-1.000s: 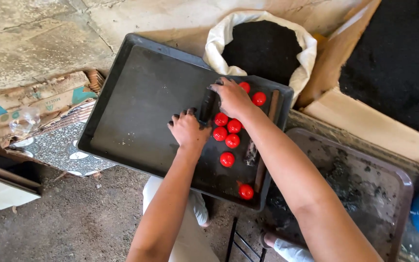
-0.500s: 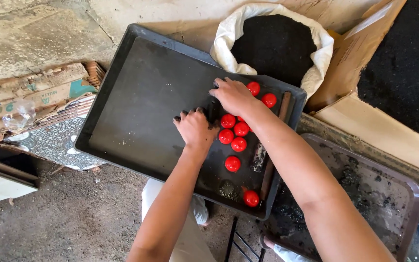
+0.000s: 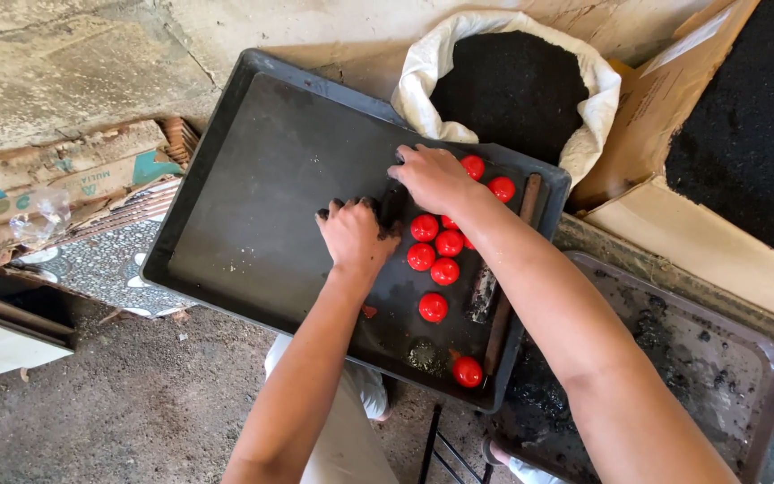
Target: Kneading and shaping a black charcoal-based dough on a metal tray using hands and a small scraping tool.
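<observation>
A large black tray [image 3: 253,188] lies tilted across the view. Several small red balls [image 3: 434,247] sit in a cluster on its right part, with single ones near the lower corner [image 3: 468,371] and by the far rim [image 3: 501,189]. My left hand [image 3: 356,235] is curled, smeared with black, and grips one end of a dark lump [image 3: 393,203]. My right hand [image 3: 432,175] closes over the lump's other end, just above the red cluster. Most of the lump is hidden by both hands.
A brown stick [image 3: 505,287] lies along the tray's right rim. A white sack of black soil [image 3: 512,90] stands behind the tray. A dirty brown tray [image 3: 718,358] sits at right, cardboard [image 3: 665,99] behind it. Cardboard scraps [image 3: 64,170] and a crumpled clear bag [image 3: 39,213] are at left.
Both hands stay together on the dark lump by the red balls. The view has drifted slightly, so the tray sits a little lower and further right.
</observation>
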